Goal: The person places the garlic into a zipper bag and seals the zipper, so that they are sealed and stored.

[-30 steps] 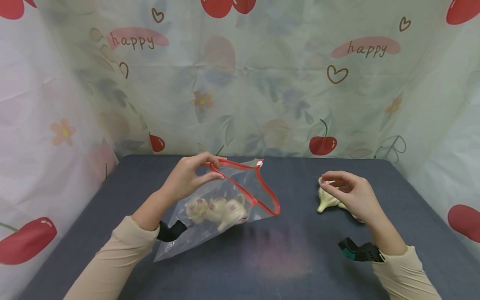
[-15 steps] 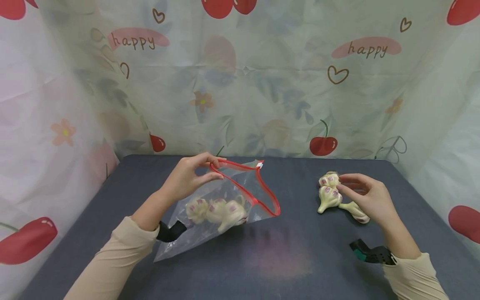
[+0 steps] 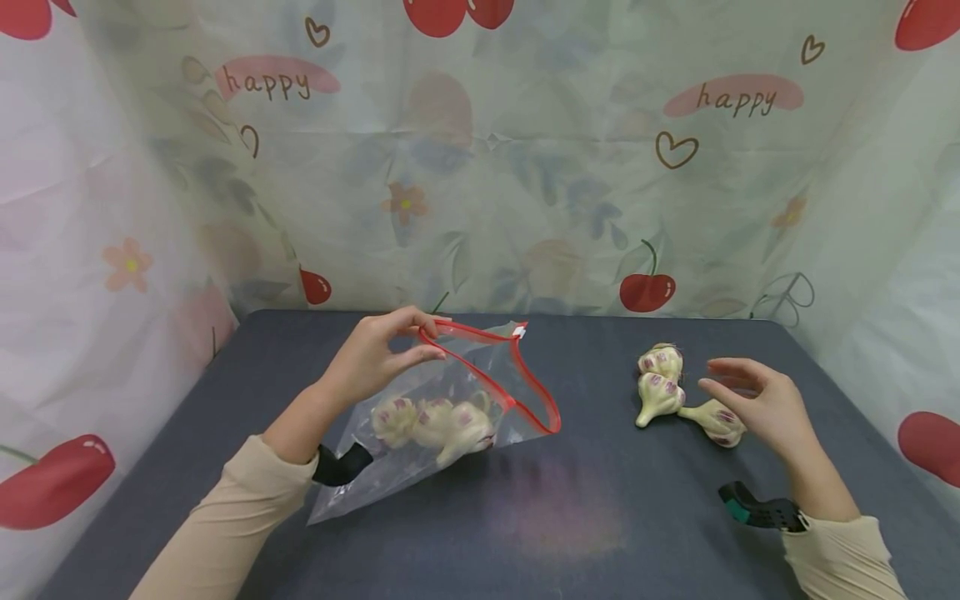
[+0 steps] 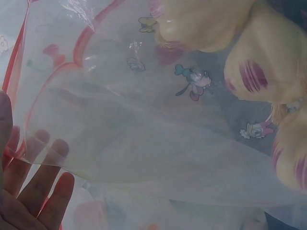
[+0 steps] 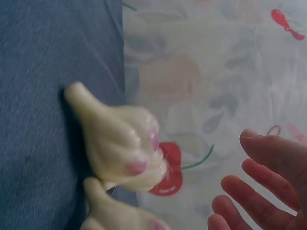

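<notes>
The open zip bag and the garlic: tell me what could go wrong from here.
The left hand pinches the zip bag on just one side of its open mouth, so the far side might sag and block the opening.

If that grip slips, the bag could drop and the bulbs inside might slide toward the unsealed mouth.

The three loose bulbs lie close together, so the right hand could knock one while picking up another.

Dark desk point(image 3: 585, 483) and printed cloth backdrop point(image 3: 495, 250).
The desk spans the lower frame; the backdrop bears "happy" lettering point(image 3: 266, 82) at upper left and upper right, outlined hearts point(image 3: 663, 140) nearby, orange flowers point(image 3: 406, 203), and a stemmed red cherry point(image 3: 647, 292) right of centre.
</notes>
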Tool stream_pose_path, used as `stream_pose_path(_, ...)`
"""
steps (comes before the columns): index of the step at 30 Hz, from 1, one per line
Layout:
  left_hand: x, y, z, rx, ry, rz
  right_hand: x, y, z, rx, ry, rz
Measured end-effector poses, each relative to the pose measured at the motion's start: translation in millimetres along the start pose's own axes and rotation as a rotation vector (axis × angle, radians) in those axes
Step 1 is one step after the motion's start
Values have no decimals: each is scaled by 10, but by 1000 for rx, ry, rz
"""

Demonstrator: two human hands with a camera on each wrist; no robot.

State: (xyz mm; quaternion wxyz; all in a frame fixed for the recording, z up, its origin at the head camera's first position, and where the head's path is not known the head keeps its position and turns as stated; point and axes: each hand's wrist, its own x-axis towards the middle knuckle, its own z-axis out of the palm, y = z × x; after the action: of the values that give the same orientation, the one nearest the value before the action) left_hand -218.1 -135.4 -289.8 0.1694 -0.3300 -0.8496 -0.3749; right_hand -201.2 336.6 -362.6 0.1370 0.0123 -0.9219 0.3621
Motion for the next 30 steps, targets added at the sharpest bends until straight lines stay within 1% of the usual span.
stream_pose_path(1, -1, -2, 1, 0, 0, 0, -4, 11, -7, -41, -2, 29)
stream_pose_path(4, -3, -6, 5, 0, -1, 0, -1, 102, -22, -57, -40, 74)
stream_pose_path(6, -3, -10, 9, -5, -2, 3, -17, 96, -38, -75, -66, 98)
stream_pose_path(8, -2, -16, 14, -11, -5, 6, -39, 75, -73, -88, -128, 96)
stream_pose_path(11, -1, -19, 17, -11, -6, 8, -56, 72, -100, -124, -202, 115)
stream_pose_path(14, -3, -18, 14, -1, -3, 5, -50, 135, -106, -148, -266, 111)
stream_pose_path(16, -4, -17, 13, 2, -2, 3, -48, 180, -97, -155, -293, 106)
stream_pose_path(24, -5, -20, 12, 9, 3, 15, -63, 248, -87, -143, -331, 121)
stream_pose_path(30, -6, -19, 13, 9, 3, 13, -69, 251, -85, -136, -317, 108)
